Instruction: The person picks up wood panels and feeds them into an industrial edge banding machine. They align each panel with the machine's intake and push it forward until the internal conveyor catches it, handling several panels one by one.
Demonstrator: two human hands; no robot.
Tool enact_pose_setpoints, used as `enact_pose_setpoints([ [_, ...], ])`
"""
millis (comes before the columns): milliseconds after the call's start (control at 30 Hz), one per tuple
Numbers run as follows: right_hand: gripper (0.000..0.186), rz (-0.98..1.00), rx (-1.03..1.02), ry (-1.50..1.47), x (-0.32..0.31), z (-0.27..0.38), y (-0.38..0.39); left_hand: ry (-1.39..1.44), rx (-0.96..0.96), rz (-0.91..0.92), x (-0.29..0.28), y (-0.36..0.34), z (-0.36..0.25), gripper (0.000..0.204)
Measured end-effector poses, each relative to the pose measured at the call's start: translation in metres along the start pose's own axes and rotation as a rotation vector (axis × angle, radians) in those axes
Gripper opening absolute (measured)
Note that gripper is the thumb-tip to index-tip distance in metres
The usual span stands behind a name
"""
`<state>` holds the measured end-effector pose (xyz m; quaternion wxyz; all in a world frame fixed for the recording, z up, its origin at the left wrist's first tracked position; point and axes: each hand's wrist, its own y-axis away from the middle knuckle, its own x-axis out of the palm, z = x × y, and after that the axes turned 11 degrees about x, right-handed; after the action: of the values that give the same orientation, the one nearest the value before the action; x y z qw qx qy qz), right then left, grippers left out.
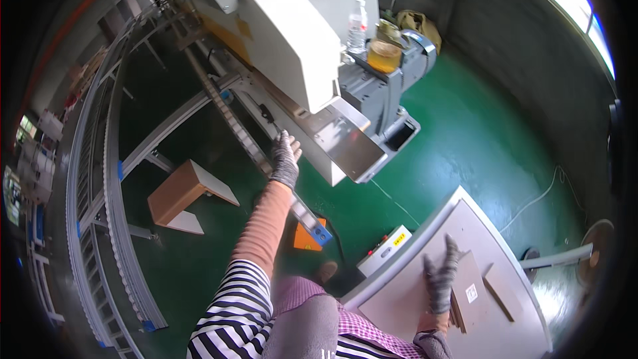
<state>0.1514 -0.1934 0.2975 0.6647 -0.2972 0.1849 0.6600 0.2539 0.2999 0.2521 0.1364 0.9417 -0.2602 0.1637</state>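
Note:
My left hand [286,161], in a grey glove, reaches forward beside the front end of a white machine [292,33]. Its fingers are stretched out with nothing visible in them, near the machine's metal edge; I cannot tell whether they touch it. At the lower right, my gloved right hand [440,280] is at the left side of a small stack of brown boards [469,289], thumb and fingers apart. The top board bears a white label. Beside the stack, a narrow board strip [500,292] lies on the pale curved-edge table [399,292].
Left of me run a roller conveyor [109,226] and a long rail [226,110]. An angled brown panel piece [179,196] stands on the green floor. A control box [387,250] sits by the table. A water bottle [357,26] and a yellow jar [384,56] top the grey motor [417,56].

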Motion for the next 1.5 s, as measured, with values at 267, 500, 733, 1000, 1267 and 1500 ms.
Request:
enact_pose_setpoints([
  [267,0.122,0.243,-0.264,0.139,0.204,0.141,-0.166,0.170,-0.173,0.067,-0.012,-0.034,0.023,0.077],
  [500,0.132,0.365,-0.066,0.425,0.256,0.213,-0.221,0.172,-0.289,0.084,-0.002,-0.025,0.042,0.071],
  [733,0.132,0.550,-0.072,0.585,0.240,0.218,-0.212,0.363,-0.332,0.173,0.020,0.023,0.042,0.045],
  [1000,0.112,0.341,-0.155,0.443,0.154,0.135,-0.126,0.311,-0.540,0.375,0.003,0.129,0.041,0.044],
  [1267,0.112,0.232,0.020,0.509,-0.105,-0.043,0.027,0.141,-0.925,0.917,0.051,0.390,0.102,0.034],
  [1500,0.114,0.218,0.221,0.503,-0.244,-0.153,0.095,-0.055,-1.078,1.156,0.120,0.538,0.166,0.030],
])
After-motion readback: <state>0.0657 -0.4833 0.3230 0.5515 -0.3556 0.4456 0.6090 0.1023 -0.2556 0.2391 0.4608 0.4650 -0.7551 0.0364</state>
